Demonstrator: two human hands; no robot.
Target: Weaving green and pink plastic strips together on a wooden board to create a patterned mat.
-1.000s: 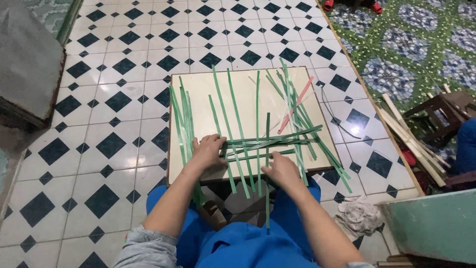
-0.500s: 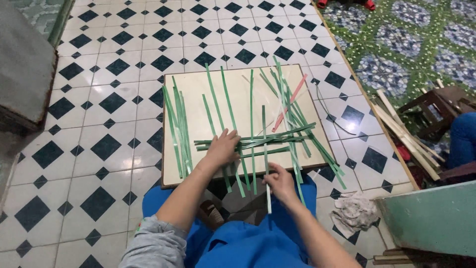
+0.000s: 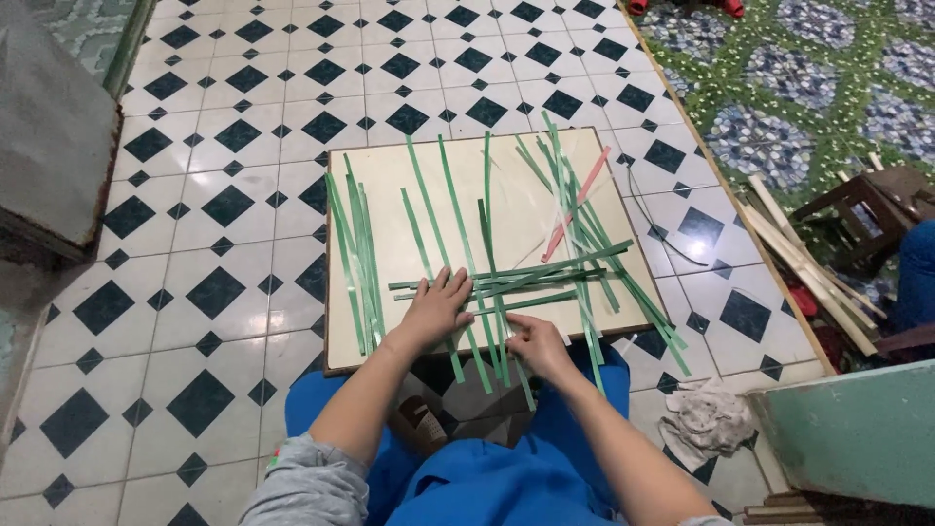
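Left hand (image 3: 436, 307) is laid flat, fingers spread apart, palm pressed on thin, glossy green strips (image 3: 506, 278) crossing a pale square board (image 3: 390, 195) set on the tiled floor (image 3: 214, 146). Right hand (image 3: 536, 343) is curled at the board's near edge, fingertips pinched together on one upright strip. One pink strip (image 3: 579, 200) is seen far right.

One cream board (image 3: 526, 209), one pink strip (image 3: 579, 203), one rag (image 3: 703, 421).

Left hand (image 3: 435, 307) flat, right hand (image 3: 538, 348) pinching.
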